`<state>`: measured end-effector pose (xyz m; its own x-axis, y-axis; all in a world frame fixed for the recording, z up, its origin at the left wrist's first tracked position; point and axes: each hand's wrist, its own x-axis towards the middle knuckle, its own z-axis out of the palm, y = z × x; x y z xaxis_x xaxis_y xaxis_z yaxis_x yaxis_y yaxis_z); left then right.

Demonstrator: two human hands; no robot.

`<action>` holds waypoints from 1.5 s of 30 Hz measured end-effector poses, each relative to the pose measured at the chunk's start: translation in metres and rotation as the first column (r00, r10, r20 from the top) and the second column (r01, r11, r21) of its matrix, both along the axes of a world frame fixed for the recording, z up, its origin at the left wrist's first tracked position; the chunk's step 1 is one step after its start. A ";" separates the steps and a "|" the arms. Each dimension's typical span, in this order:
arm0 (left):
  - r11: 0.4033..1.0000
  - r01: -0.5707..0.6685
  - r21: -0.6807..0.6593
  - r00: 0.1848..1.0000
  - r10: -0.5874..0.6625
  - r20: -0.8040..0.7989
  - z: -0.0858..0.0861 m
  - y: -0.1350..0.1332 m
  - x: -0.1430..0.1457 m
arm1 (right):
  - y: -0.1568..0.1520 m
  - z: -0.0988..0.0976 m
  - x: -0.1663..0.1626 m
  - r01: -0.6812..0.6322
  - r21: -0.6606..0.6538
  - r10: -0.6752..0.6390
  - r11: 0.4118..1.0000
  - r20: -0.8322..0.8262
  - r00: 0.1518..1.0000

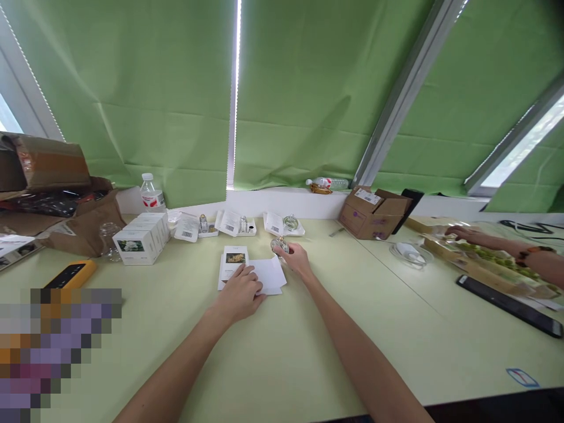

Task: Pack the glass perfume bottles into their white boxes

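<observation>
My right hand (296,258) pinches a small round glass bottle (279,245) with a gold-coloured neck, held just above the table. My left hand (241,289) rests on a flattened white carton (269,275), its fingers bent a little and apart, with nothing visibly gripped. The carton's printed panel (235,258) carries a picture of yellow flowers. Behind the hands, three small white trays stand in a row. A round glass bottle (290,222) lies in the right tray, a clear bottle (244,223) in the middle one, and another small bottle (203,222) in the left one.
White flower-printed boxes (136,244) stand at the left beside a plastic jar (110,241) and a yellow-black device (73,275). At the right are a cardboard box (372,212), a coiled cable (409,254), a black phone-like slab (506,305) and another person's hand (467,234).
</observation>
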<state>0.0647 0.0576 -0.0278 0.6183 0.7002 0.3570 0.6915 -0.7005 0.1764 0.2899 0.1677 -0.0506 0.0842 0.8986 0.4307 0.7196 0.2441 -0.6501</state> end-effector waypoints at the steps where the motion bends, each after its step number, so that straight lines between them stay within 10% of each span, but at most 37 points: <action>1: 1.000 0.000 -0.001 1.000 0.000 0.002 0.000 0.000 0.000 | -0.001 0.000 0.000 -0.006 -0.001 0.006 1.000 -0.006 1.000; 18: 1.000 0.013 -0.019 1.000 -0.013 0.027 -0.006 0.002 -0.003 | -0.008 -0.002 0.004 0.014 0.031 -0.010 0.999 -0.135 0.991; 29: 0.998 -0.017 0.055 0.991 0.010 0.130 -0.003 0.006 -0.005 | -0.041 0.040 -0.011 0.081 0.481 -0.066 0.873 -0.048 0.997; 38: 0.875 -0.472 -0.110 0.770 0.470 0.431 0.010 0.026 -0.038 | -0.073 0.033 -0.060 -0.365 0.255 0.290 0.896 0.288 0.913; 45: 0.797 -0.552 -0.245 0.691 0.602 0.401 0.001 0.038 -0.057 | -0.078 0.022 -0.069 -0.383 0.011 0.354 0.924 0.359 0.864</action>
<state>0.0082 0.0955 -0.0270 -0.1259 0.9117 0.3912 0.7822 -0.1514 0.6044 0.2206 0.0902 -0.0285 -0.4126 0.7967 0.4417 0.7408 0.5756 -0.3463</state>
